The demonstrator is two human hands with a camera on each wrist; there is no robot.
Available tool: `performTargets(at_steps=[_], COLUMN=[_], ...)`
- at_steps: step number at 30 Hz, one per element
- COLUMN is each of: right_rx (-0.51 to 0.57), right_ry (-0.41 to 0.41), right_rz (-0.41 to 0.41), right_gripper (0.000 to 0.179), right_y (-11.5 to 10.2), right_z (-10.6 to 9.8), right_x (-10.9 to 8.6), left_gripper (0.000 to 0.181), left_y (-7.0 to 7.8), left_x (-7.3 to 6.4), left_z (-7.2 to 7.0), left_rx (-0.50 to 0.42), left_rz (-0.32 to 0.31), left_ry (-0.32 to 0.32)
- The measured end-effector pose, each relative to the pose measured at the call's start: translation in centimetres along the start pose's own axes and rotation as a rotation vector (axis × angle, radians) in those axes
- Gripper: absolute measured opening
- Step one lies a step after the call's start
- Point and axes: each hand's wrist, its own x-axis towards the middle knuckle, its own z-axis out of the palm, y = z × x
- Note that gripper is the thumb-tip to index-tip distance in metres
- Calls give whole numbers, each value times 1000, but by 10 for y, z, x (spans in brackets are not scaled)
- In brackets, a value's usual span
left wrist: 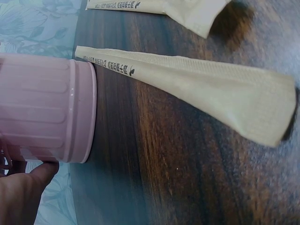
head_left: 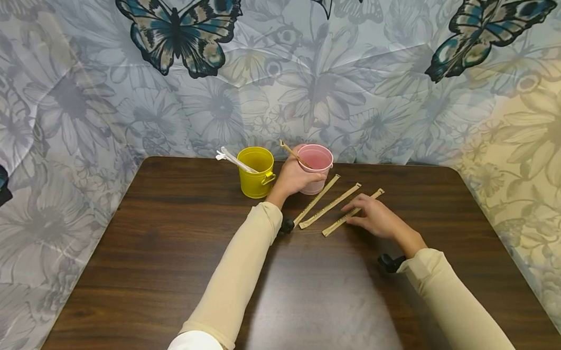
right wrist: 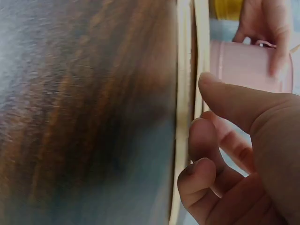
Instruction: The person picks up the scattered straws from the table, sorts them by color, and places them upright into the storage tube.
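My left hand (head_left: 296,177) holds a small pink bucket (head_left: 313,188) by its side, near the table's back edge. One tan paper-wrapped straw (head_left: 292,152) leans inside that bucket. To the bucket's front right lie three more such straws, roughly parallel: a left one (head_left: 316,200), a middle one (head_left: 331,206) and a right one (head_left: 336,225). Over the right straw is my right hand (head_left: 378,217), thumb and fingers on either side of it. In the right wrist view, a gap shows between thumb (right wrist: 225,96) and index finger; contact with the straw cannot be made out.
A yellow bucket (head_left: 254,184) stands left of the pink one, with white-wrapped straws (head_left: 234,159) leaning out over its left rim. The dark wooden table (head_left: 170,244) ends against a butterfly-printed cloth (head_left: 257,102) behind.
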Motion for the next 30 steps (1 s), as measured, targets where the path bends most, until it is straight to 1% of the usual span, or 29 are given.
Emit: performTargets(at_steps=[8,17,24,28,30], right_rx=[2,-6,-46,-68,-70], right_ry=[10,16,30,53,40], right_rz=[-36,-40,-104,-106,-106], right_gripper=[24,7,8,9,9], right_y=[9,9,7,6,5], right_z=[11,18,17,15,14], right_x=[-2,0,1,1,1], left_gripper=[91,86,86,87,88], left_y=[0,-2,0,1,0], left_x=[-1,3,1,1,1], left_z=[0,0,-1,-1,0], left_rx=[7,-22,-18,-18,-17], left_rz=[4,47,37,32,33], left_ry=[1,-13,-14,-14,-15])
